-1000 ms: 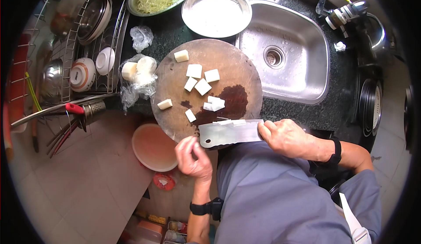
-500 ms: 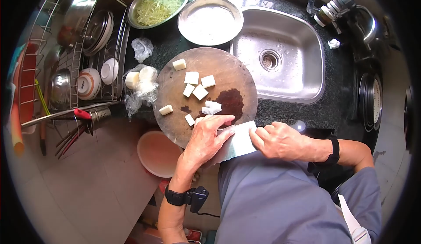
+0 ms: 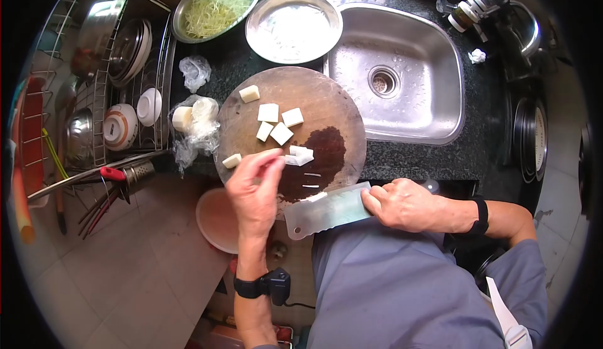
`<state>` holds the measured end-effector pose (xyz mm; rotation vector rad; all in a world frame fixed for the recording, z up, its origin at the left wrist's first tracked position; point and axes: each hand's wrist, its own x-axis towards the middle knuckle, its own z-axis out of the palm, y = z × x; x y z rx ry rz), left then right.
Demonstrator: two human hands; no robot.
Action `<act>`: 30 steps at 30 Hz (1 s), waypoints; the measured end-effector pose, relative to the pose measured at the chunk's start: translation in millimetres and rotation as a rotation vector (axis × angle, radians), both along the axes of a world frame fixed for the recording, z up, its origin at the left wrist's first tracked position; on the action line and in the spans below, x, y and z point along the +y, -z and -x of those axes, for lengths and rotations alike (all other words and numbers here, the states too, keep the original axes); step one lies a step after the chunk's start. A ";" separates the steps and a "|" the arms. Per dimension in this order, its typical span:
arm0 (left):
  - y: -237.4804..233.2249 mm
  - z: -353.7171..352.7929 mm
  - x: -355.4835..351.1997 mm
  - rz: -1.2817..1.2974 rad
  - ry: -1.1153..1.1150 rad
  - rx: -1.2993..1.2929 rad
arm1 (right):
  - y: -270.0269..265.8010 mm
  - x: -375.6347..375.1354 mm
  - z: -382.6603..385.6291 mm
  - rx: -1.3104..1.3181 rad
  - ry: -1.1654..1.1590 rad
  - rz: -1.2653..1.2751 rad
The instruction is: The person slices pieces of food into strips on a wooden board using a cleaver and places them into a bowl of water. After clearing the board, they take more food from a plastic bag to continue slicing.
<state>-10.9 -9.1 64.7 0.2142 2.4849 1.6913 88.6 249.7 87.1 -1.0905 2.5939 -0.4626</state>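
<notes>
My right hand (image 3: 402, 204) is closed around the handle end of a cleaver (image 3: 330, 214), its broad blade lying over the near edge of the round wooden chopping board (image 3: 342, 98). A thin white strip (image 3: 319, 196) sits along the blade's upper edge. Above the board's left near side, my left hand (image 3: 254, 186) has curled fingers and thumb a little apart, with nothing plainly seen between them. Beside its fingertips is a small pile of white pieces (image 3: 300, 154). Several white blocks (image 3: 281, 134) lie farther up the board. Two thin slices (image 3: 311, 186) rest on the dark wet patch.
A sink (image 3: 408, 54) is at the board's right. Behind the board stand a metal plate (image 3: 294, 29) and a bowl of pale shreds (image 3: 220, 7). Plastic-wrapped white pieces (image 3: 200, 120) lie to the left, near a dish rack (image 3: 166, 91). A pale basin (image 3: 213, 223) sits below the counter.
My left hand has come off the cleaver side and moved left, over where a small white piece lay. The cleaver's blade and the thin slices are now uncovered. The view has shifted slightly.
</notes>
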 end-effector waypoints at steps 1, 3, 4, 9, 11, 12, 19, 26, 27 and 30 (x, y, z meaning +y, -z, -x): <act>-3.1 -1.0 -6.7 -0.002 -0.098 0.020 | 0.9 0.6 0.4 -0.121 0.013 0.023; 5.2 -7.5 -21.6 -0.109 -0.281 0.050 | -4.0 2.4 2.7 -0.253 0.034 0.059; 9.3 -12.6 -31.3 -0.101 -0.295 0.078 | -4.9 2.7 3.0 -0.309 0.073 0.074; 28.0 -48.1 -52.5 -0.070 -0.513 -0.021 | 0.1 7.7 10.9 -0.399 0.102 0.059; 35.0 -62.0 -49.9 0.025 -0.542 -0.020 | 3.9 9.6 12.6 -0.385 0.111 0.070; 36.1 -68.4 -45.4 0.069 -0.535 0.008 | 2.9 10.1 14.0 -0.372 0.137 0.062; 53.1 -88.7 -11.7 0.351 -0.315 0.344 | 7.3 17.3 18.1 -0.256 0.248 0.086; 77.3 -88.6 10.6 0.398 -0.085 0.554 | 7.8 18.6 5.0 -0.366 0.397 0.208; 77.3 -87.5 11.5 0.421 -0.050 0.577 | 7.3 18.7 4.0 -0.372 0.407 0.207; 75.5 -82.8 12.9 0.423 0.005 0.611 | 5.4 17.3 2.6 -0.386 0.419 0.216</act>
